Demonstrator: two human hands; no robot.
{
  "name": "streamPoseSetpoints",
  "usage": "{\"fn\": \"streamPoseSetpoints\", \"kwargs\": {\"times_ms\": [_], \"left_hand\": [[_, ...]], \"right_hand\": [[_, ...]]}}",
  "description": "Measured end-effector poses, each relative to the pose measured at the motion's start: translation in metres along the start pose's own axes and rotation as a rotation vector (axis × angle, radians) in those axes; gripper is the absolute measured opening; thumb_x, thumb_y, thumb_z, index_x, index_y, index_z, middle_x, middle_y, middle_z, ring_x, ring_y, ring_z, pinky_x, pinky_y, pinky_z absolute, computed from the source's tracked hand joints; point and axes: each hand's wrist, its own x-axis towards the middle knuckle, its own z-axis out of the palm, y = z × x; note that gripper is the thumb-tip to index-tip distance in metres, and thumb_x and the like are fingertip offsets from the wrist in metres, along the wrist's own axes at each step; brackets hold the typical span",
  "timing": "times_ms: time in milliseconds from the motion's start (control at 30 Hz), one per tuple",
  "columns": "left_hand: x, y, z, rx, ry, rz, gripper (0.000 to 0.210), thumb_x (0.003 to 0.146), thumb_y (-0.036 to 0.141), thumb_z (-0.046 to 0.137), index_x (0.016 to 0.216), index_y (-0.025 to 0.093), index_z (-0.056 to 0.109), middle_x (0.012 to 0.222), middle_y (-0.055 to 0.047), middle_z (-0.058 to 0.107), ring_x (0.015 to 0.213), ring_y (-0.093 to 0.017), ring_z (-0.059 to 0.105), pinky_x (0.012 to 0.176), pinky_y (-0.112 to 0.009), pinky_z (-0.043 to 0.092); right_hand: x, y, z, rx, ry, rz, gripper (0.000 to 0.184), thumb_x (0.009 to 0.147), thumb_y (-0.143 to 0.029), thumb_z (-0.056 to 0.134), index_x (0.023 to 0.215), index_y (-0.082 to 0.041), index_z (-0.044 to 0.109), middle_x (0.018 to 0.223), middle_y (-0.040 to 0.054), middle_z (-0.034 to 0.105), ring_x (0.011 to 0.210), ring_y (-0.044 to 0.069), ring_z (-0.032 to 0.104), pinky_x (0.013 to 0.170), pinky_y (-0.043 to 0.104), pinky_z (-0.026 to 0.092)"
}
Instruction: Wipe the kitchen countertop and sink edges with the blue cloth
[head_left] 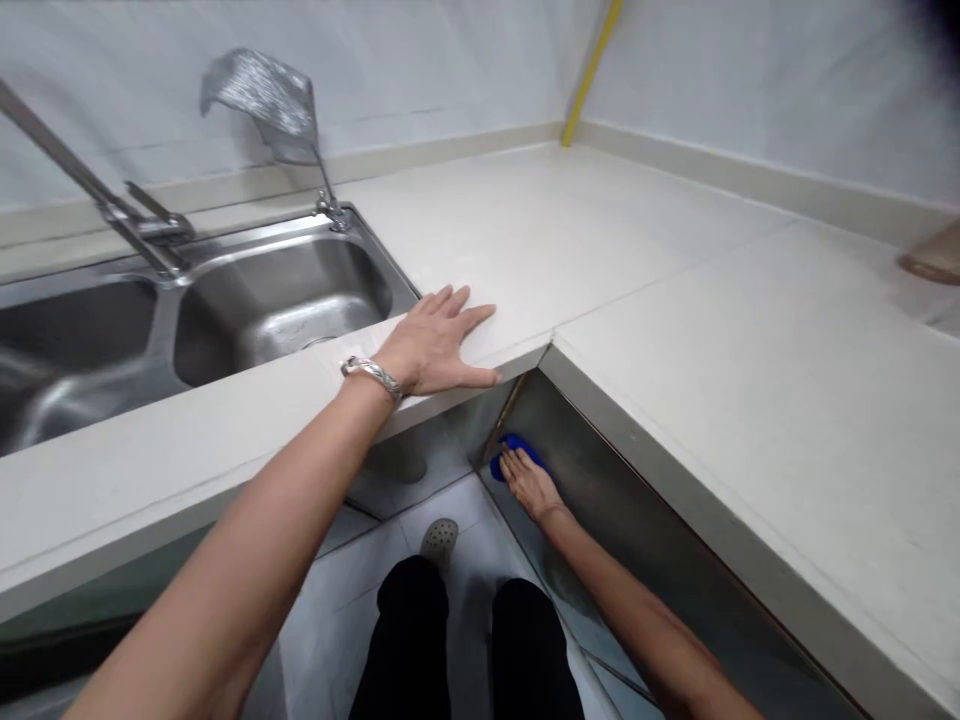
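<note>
Beneath the inner corner of a smooth white counter (525, 230), right grip (534, 487) on a bright blue cloth (529, 450)

Faces pale grey marbled walls (435, 70), with a bright yellow pipe (592, 75) near their corner. Stands on light grey floor tiles (330, 610) in loose black trousers (409, 640), with one pale grey clog (440, 540), dotted with holes, in sight. Reaches below the counter's edge with the right grip, fingers laid across the blue cloth, against a dark, smooth cabinet panel (619, 480), near its inner end. Cannot tell from this view whether clenched around the cloth or only flat on top of it.

Rests the left grip (435, 348), released, palm down on the counter's front edge, just beside the sink's near corner, fingers spread over the white top. Wears a braided silver bracelet (373, 374) on the left wrist.

To the left, set into the counter, a stainless steel sink (163, 335) with two basins. At its back, a long chrome faucet (135, 228) near the divider and a slim chrome tap (334, 212) at the right-hand corner, with a crumpled silver sheet (262, 95) at the top of its stem. At the far right, on the counter, a brownish object (934, 258), partly out of view.
</note>
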Motion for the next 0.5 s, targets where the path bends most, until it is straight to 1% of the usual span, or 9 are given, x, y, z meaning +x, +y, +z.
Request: {"fn": "streamPoseSetpoints", "kwargs": {"times_ms": [67,100,167,200,267,333,367,433,500], "left_hand": [[-0.006,0.003,-0.003,0.003,-0.017,-0.015,0.101,0.076,0.079,0.053,0.155,0.022,0.028,0.166,-0.012,0.013,0.153,-0.036,0.001,0.125,-0.05,0.004],[-0.012,0.003,-0.005,0.016,-0.037,-0.023,0.1,0.077,0.079,0.053,0.155,0.022,0.027,0.166,-0.013,0.013,0.153,-0.037,-0.002,0.125,-0.051,0.003],[-0.036,-0.002,-0.012,0.079,-0.081,-0.033,0.098,0.078,0.074,0.056,0.156,0.023,0.025,0.166,-0.013,0.011,0.152,-0.038,-0.005,0.124,-0.055,0.001],[-0.054,-0.007,-0.015,0.125,-0.101,-0.038,0.098,0.078,0.07,0.059,0.157,0.023,0.022,0.166,-0.013,0.011,0.152,-0.038,-0.005,0.123,-0.056,0.0],[-0.106,-0.022,-0.023,0.228,-0.129,-0.071,0.101,0.076,0.064,0.063,0.157,0.023,0.018,0.166,-0.014,0.012,0.152,-0.039,-0.003,0.122,-0.059,0.0],[-0.17,-0.042,-0.031,0.287,-0.172,-0.179,0.103,0.078,0.067,0.06,0.158,0.024,0.012,0.166,-0.013,0.007,0.152,-0.039,-0.004,0.122,-0.061,0.001],[-0.202,-0.053,-0.035,0.308,-0.202,-0.251,0.105,0.078,0.07,0.058,0.159,0.025,0.008,0.167,-0.013,0.003,0.152,-0.04,-0.004,0.121,-0.063,0.002],[-0.262,-0.073,-0.041,0.341,-0.227,-0.422,0.105,0.078,0.072,0.055,0.159,0.025,0.006,0.167,-0.012,0.003,0.151,-0.042,-0.003,0.12,-0.066,0.004],[-0.304,-0.088,-0.042,0.329,-0.215,-0.558,0.106,0.078,0.074,0.055,0.159,0.027,0.007,0.167,-0.011,0.003,0.151,-0.045,0.0,0.118,-0.07,0.007]], "right_hand": [[0.021,-0.005,-0.015,0.049,0.041,-0.027,0.052,0.084,-0.027,0.038,0.129,-0.016,0.062,0.138,0.0113,0.06,0.14,0.024,0.043,0.12,0.054,0.029],[0.025,-0.009,-0.023,0.074,0.06,-0.037,0.053,0.084,-0.028,0.037,0.13,-0.016,0.061,0.141,0.0108,0.057,0.142,0.023,0.039,0.121,0.055,0.026],[0.019,-0.017,-0.033,0.126,0.094,-0.044,0.055,0.081,-0.03,0.037,0.128,-0.016,0.062,0.144,0.0101,0.055,0.144,0.022,0.037,0.121,0.055,0.025],[0.009,-0.02,-0.035,0.155,0.107,-0.038,0.054,0.079,-0.031,0.038,0.124,-0.017,0.064,0.141,0.0099,0.057,0.142,0.023,0.039,0.121,0.055,0.027],[-0.016,-0.024,-0.034,0.219,0.128,-0.004,0.048,0.073,-0.032,0.041,0.111,-0.021,0.07,0.129,0.0097,0.066,0.134,0.024,0.05,0.118,0.055,0.033],[-0.042,-0.024,-0.028,0.286,0.144,0.062,0.038,0.066,-0.031,0.046,0.093,-0.025,0.072,0.11,0.0098,0.073,0.118,0.026,0.061,0.111,0.055,0.042],[-0.053,-0.023,-0.024,0.32,0.152,0.102,0.033,0.063,-0.029,0.048,0.086,-0.025,0.071,0.102,0.0105,0.074,0.11,0.027,0.065,0.108,0.055,0.045],[-0.068,-0.023,-0.017,0.39,0.17,0.185,0.027,0.059,-0.024,0.052,0.078,-0.024,0.07,0.092,0.0125,0.074,0.099,0.028,0.067,0.103,0.053,0.049],[-0.075,-0.027,-0.012,0.456,0.197,0.265,0.025,0.059,-0.021,0.054,0.078,-0.021,0.07,0.089,0.0135,0.073,0.095,0.028,0.067,0.103,0.053,0.047]]}}
